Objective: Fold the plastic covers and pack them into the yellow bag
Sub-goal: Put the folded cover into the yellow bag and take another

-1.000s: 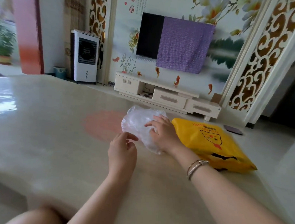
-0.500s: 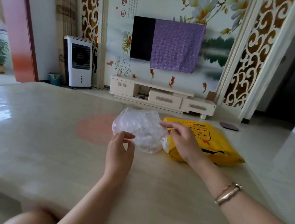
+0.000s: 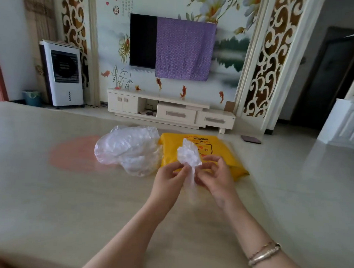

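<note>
A flat yellow bag (image 3: 221, 156) with a cartoon print lies on the beige table (image 3: 47, 199), at its far side. To its left rests a loose heap of clear plastic covers (image 3: 128, 150). Above the table in front of the bag, my left hand (image 3: 168, 180) and my right hand (image 3: 217, 176) both pinch one bunched clear plastic cover (image 3: 188, 156). Its crumpled top stands up between my fingertips and a thin tail hangs down between my hands.
A pink round patch (image 3: 74, 153) marks the table left of the heap. Beyond the table stand a white TV cabinet (image 3: 169, 111), a white air cooler (image 3: 63, 74) and a small teal bin (image 3: 31, 98). A dark flat object (image 3: 251, 139) lies on the floor.
One cover has come off the heap and now sits bunched between both hands, in front of the yellow bag. Both hands moved right and closer together. The heap stayed on the table.
</note>
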